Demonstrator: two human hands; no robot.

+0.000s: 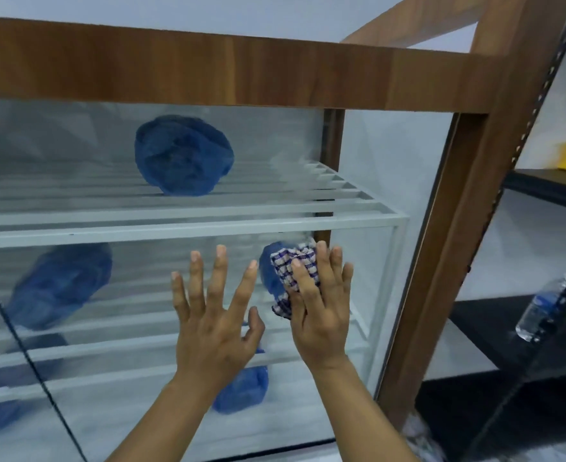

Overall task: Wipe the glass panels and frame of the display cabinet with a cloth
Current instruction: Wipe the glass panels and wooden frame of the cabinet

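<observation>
Cloth (294,278), blue-and-white checked and bunched, lies pressed against the lower right of the glass panel (141,388) under the straight fingers of the right hand (321,315), near the cabinet's wooden frame (441,261), while the left hand (215,325) just beside it spreads its fingers wide and holds nothing

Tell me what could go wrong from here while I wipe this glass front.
1. The bare left hand is spread against or just off the glass panel; it may leave fingerprints there.
2. The right hand presses the checked cloth with flat fingers, not a grip, so the bunched cloth might slip out mid-stroke.
3. The glass looks hazy; such a small wad may smear rather than clear it.
</observation>
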